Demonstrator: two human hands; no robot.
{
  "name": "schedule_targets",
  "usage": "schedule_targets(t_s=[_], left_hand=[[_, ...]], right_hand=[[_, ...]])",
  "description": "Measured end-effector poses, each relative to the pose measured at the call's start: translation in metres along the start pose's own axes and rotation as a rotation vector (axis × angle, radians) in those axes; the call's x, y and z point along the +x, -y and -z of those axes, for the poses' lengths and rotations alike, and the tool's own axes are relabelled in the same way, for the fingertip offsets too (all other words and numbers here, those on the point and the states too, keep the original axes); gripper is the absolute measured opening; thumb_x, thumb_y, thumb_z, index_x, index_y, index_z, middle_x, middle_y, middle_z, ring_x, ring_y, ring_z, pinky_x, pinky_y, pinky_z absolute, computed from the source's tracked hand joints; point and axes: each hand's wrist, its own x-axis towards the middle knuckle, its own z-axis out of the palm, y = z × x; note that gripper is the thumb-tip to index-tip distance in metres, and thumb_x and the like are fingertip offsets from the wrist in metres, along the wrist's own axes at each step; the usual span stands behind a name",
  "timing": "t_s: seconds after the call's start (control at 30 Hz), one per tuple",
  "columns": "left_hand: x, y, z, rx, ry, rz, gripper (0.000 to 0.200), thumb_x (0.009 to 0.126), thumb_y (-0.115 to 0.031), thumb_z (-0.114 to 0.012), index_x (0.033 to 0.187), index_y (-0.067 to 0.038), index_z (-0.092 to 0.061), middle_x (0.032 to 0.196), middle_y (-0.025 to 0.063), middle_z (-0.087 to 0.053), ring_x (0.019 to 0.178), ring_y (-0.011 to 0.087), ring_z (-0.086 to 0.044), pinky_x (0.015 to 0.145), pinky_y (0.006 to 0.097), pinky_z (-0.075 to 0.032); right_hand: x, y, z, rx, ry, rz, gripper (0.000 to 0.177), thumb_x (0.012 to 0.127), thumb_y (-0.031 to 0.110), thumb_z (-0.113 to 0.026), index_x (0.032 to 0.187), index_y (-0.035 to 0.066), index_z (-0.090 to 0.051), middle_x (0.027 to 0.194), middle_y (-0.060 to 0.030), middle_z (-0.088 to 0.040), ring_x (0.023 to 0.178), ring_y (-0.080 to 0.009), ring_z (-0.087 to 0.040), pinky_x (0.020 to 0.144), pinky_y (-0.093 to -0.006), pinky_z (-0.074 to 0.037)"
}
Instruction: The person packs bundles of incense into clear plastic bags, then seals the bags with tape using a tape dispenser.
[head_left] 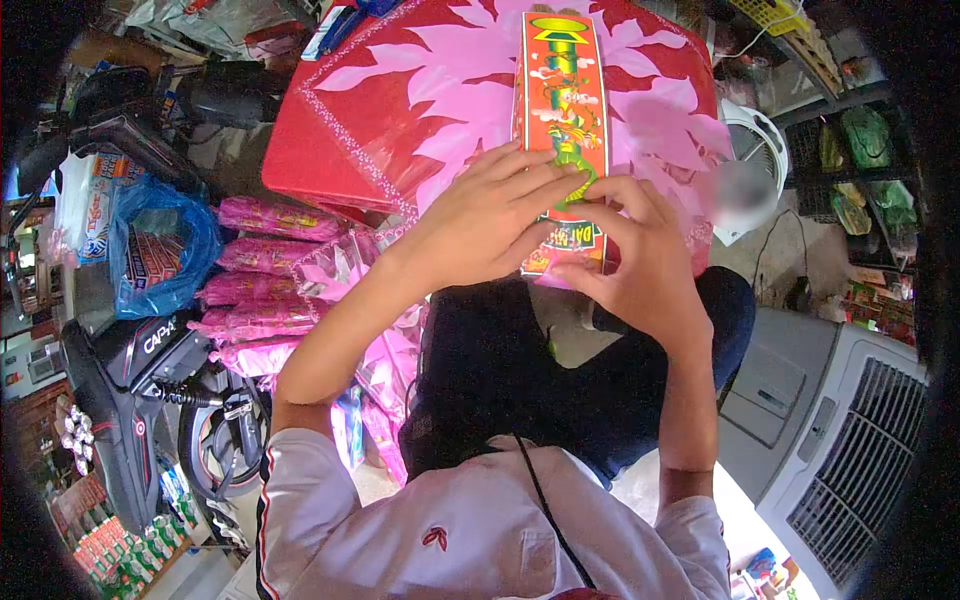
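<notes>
A long red-orange box (pixel 562 85), printed with a dragon around a green column, lies lengthwise on the red and pink table (pixel 440 75). Its near end reaches the table's front edge. My left hand (pixel 495 215) lies over the box from the left, fingers stretched across its lower half. From the right comes my right hand (pixel 645 255), fingers bent and thumb spread apart, with the fingertips on the lower face and the thumb at the near end. The fingertips of both hands come close together over a green patch (pixel 572 178). Part of the lower print is hidden under them.
Pink plastic-wrapped packs (pixel 265 290) are piled left of the table, beside a blue plastic bag (pixel 160 245). A black bike (pixel 140 400) stands farther left. At the right are a white round-framed object (pixel 755 150) and a grey appliance with a grille (pixel 830 430).
</notes>
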Motion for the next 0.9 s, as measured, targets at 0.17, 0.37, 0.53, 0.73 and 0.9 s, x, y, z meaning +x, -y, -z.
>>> schedule_targets(t_s=[0.17,0.37,0.53,0.73,0.9], left_hand=[[-0.002,0.003,-0.005,0.047,-0.016,-0.019,0.049,0.099,-0.017,-0.062,0.146,-0.005,-0.056,0.139,0.0166,-0.063,0.131,0.0377,-0.055,0.115,0.0508,-0.041],[0.001,0.003,0.001,0.007,0.030,0.007,0.043,0.105,-0.021,-0.055,0.144,-0.003,-0.058,0.139,0.0184,-0.063,0.133,0.0380,-0.054,0.116,0.0500,-0.040],[0.002,0.001,0.010,-0.045,0.071,0.016,0.043,0.106,-0.023,-0.052,0.143,0.000,-0.058,0.143,0.0192,-0.061,0.137,0.0392,-0.052,0.119,0.0518,-0.037],[0.001,0.003,0.008,-0.047,0.083,0.018,0.045,0.106,-0.023,-0.051,0.144,0.000,-0.057,0.146,0.0193,-0.060,0.139,0.0390,-0.051,0.121,0.0527,-0.035],[-0.001,0.006,0.004,-0.034,0.051,-0.004,0.047,0.106,-0.023,-0.053,0.147,0.000,-0.056,0.146,0.0189,-0.060,0.140,0.0387,-0.050,0.120,0.0527,-0.035]], right_hand=[[0.004,-0.009,-0.002,-0.004,0.011,0.025,0.046,0.067,0.018,-0.089,0.109,0.006,-0.074,0.112,-0.0098,-0.063,0.105,-0.0321,-0.062,0.094,-0.0433,-0.050],[0.011,-0.014,0.001,0.000,0.043,0.056,0.043,0.068,0.018,-0.087,0.106,0.006,-0.069,0.109,-0.0126,-0.061,0.106,-0.0359,-0.061,0.093,-0.0466,-0.051],[0.018,-0.017,0.002,0.041,0.076,0.080,0.038,0.070,0.016,-0.085,0.101,0.005,-0.066,0.107,-0.0144,-0.060,0.105,-0.0386,-0.061,0.092,-0.0480,-0.050],[0.022,-0.020,-0.001,0.071,0.069,0.078,0.031,0.072,0.012,-0.082,0.096,0.005,-0.065,0.102,-0.0155,-0.061,0.101,-0.0393,-0.062,0.090,-0.0474,-0.050],[0.022,-0.023,-0.001,0.090,0.096,0.108,0.024,0.073,0.012,-0.080,0.089,0.004,-0.064,0.098,-0.0157,-0.061,0.099,-0.0386,-0.062,0.088,-0.0468,-0.050]])
